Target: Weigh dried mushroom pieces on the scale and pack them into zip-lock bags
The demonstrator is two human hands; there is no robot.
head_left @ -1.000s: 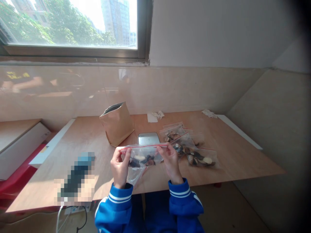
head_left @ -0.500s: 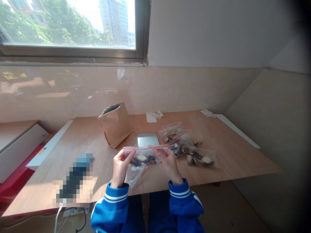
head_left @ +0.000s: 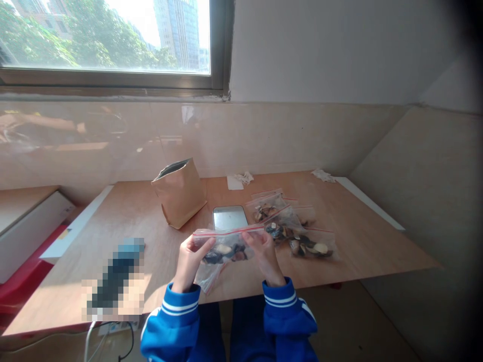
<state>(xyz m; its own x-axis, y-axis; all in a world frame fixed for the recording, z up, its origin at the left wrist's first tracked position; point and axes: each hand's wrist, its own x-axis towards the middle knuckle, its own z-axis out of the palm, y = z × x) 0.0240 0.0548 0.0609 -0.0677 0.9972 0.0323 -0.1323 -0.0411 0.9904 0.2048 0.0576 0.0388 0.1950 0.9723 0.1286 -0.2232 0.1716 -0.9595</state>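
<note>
A clear zip bag [head_left: 226, 251] with a red seal line and dark and pale dried slices inside is stretched between my two hands. My left hand [head_left: 189, 259] pinches its upper left part, thumb in front. On the upper right, my right hand [head_left: 264, 251] grips the same bag near the seal, thumb also in front. Under it, a second clear zip bag [head_left: 207, 279] lies near the table's front edge, partly covered. Just beyond the held bag rests a silver flat device [head_left: 230, 217] with a pale top.
Several filled zip bags [head_left: 311, 246] lie in a pile to the right. An open brown paper pouch [head_left: 181, 193] stands at the back left. A pixelated dark object [head_left: 116, 279] with a white cable lies on the left. White scraps [head_left: 243, 178] sit by the wall.
The held bag has tilted and shifted slightly to the right, showing more of its contents. My right thumb has moved a little along the seal. Both hands keep their hold.
</note>
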